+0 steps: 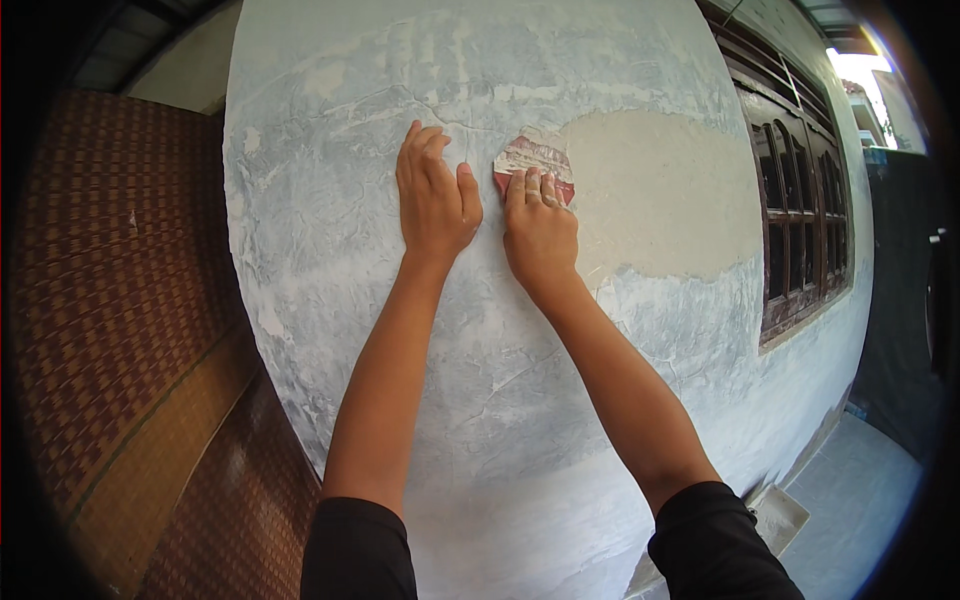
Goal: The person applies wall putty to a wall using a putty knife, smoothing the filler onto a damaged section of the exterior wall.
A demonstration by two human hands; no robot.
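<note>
One smeared red scraper [533, 162], probably light, springy and slippery, seems best held by its near edge, where the right hand [541, 228] clamps it, the left hand [436, 200] empty, thumb apart.

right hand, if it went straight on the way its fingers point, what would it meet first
The red scraper, smeared with pale filler, which the right hand holds. Past it, the wall shows no other object in line, though depth is unclear.
</note>
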